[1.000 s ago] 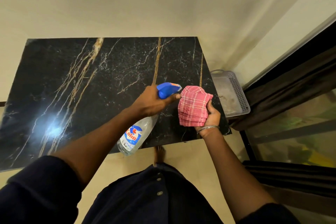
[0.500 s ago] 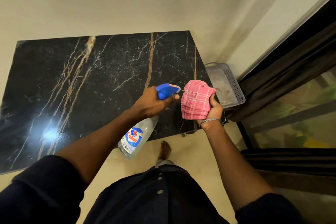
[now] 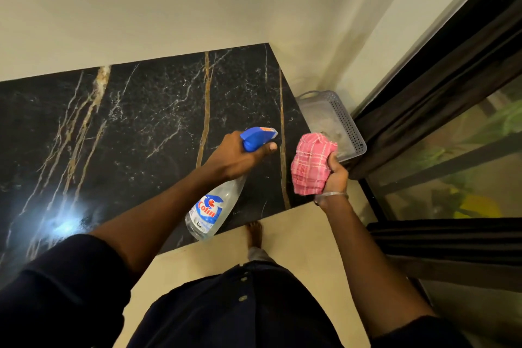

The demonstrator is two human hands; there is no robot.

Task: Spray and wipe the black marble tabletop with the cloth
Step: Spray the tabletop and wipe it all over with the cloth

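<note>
The black marble tabletop (image 3: 135, 127) with gold and white veins fills the left and middle of the view. Above its right part, my left hand (image 3: 236, 157) grips the neck of a clear spray bottle (image 3: 214, 206) with a blue trigger head pointing right; a finger lies on the trigger. My right hand (image 3: 334, 175) holds a bunched pink checked cloth (image 3: 310, 167) just off the table's right edge, facing the nozzle.
A grey perforated plastic basket (image 3: 347, 121) sits on the floor beside the table's right end. A dark curtain (image 3: 423, 110) and a glass door frame stand at the right. My bare foot (image 3: 254, 234) is on the cream floor by the front edge.
The view has swung, so the table sits further left and lower. The cloth and the nozzle have drawn slightly apart. Both hands keep their grips.
</note>
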